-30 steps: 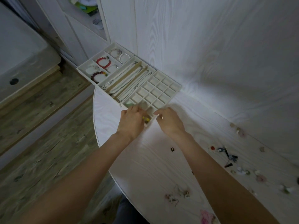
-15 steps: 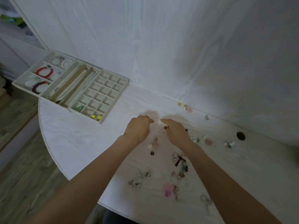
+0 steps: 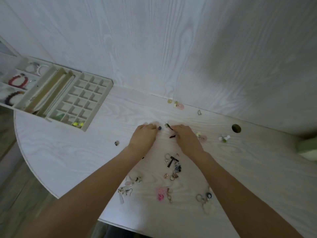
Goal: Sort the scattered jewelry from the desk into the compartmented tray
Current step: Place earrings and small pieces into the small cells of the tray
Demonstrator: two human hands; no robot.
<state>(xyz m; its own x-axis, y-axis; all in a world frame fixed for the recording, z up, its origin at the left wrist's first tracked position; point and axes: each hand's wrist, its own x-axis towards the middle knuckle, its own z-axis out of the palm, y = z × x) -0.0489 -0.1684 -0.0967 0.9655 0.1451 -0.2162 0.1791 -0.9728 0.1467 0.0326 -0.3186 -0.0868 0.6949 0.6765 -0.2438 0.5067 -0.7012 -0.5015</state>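
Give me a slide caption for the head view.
Both hands, left and right, reach scattered earrings beside the tray.

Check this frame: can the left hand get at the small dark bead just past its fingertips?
Probably yes. The left hand lies on the desk right beside the dark bead, with only bare surface between them.

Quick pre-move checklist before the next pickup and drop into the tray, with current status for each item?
1. Right hand has a grip on the black earring: cannot tell, fingers hide it.
2. Left hand free: cannot tell, fingers curled.
3. Blue bead reachable: ok, beside the left fingertips.
4. Tray has empty small cells: ok.
5. Yellow pair seated in a cell: ok.
6. Path to tray clear: ok.
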